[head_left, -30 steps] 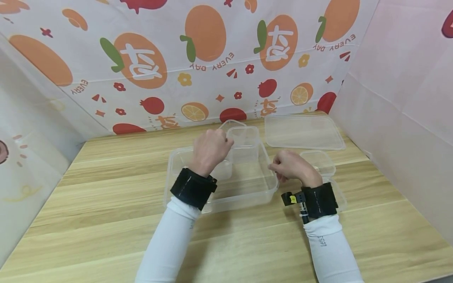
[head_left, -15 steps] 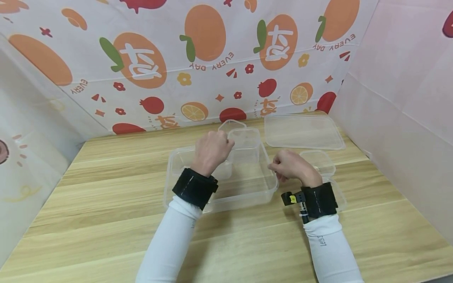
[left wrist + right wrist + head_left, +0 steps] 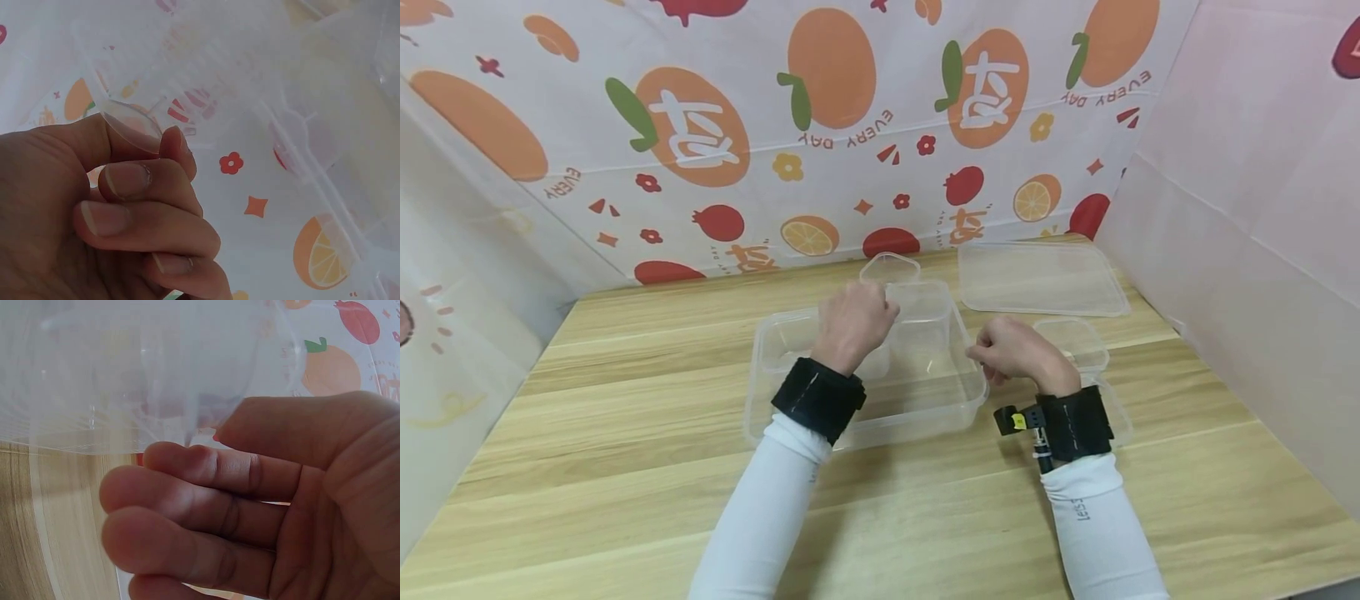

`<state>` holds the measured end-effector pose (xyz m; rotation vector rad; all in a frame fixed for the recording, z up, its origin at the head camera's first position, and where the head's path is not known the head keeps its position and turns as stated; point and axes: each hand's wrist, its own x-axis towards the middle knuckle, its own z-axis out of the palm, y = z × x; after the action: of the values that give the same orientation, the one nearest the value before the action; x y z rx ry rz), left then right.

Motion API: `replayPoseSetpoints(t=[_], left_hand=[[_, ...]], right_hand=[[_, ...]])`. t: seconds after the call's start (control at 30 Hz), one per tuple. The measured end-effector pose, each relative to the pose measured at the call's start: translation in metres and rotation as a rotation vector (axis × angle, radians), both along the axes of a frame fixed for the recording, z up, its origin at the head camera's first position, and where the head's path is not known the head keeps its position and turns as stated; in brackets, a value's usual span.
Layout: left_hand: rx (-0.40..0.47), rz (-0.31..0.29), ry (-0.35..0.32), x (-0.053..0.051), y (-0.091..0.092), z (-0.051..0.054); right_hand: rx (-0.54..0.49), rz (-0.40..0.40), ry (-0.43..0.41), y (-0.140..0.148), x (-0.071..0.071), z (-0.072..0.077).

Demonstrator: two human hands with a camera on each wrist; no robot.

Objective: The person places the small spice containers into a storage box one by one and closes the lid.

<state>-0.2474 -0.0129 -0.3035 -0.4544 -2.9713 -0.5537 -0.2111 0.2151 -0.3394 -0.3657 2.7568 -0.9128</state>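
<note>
A large clear plastic box (image 3: 910, 429) stands on the wooden table. Over its inside, my left hand (image 3: 853, 325) pinches the rim of a small clear container (image 3: 921, 304) between thumb and forefinger; the left wrist view shows the pinched rim beside the left hand (image 3: 150, 206), other fingers curled. My right hand (image 3: 1018, 354) grips the large box's right wall, and in the right wrist view the thumb and forefinger of the right hand (image 3: 250, 494) close on its clear edge (image 3: 187, 419). Another small clear container (image 3: 868, 367) lies in the box, partly hidden by my left hand.
A large clear lid (image 3: 1041, 279) lies at the back right. Two small clear pieces, one a lid-like piece (image 3: 1075, 343), lie right of the box, partly under the right arm. Another small clear piece (image 3: 891, 267) is behind the box. Patterned cloth (image 3: 737, 167) hangs behind the table.
My left hand and the small container it pinches have moved slightly down and right, lower into the large box. The right hand keeps its grip on the box's wall.
</note>
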Motion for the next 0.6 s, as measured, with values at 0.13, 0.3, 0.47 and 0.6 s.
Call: replayPoseSetpoints(t=[0.13, 0.3, 0.47, 0.6], left_hand=[[-0.053, -0.008, -0.007, -0.002, 0.003, -0.003], [-0.1, -0.026, -0.027, -0.003, 0.006, -0.006], [-0.121, -0.026, -0.055, -0.003, 0.008, -0.009], [-0.131, -0.026, -0.067, -0.003, 0.01, -0.012]], right_hand=[[-0.001, -0.001, 0.0, 0.0, 0.0, 0.0], [0.005, 0.002, 0.004, 0.0, -0.001, -0.001], [0.016, 0.005, -0.004, 0.0, -0.001, 0.0], [0.026, 0.009, -0.005, 0.0, -0.002, 0.0]])
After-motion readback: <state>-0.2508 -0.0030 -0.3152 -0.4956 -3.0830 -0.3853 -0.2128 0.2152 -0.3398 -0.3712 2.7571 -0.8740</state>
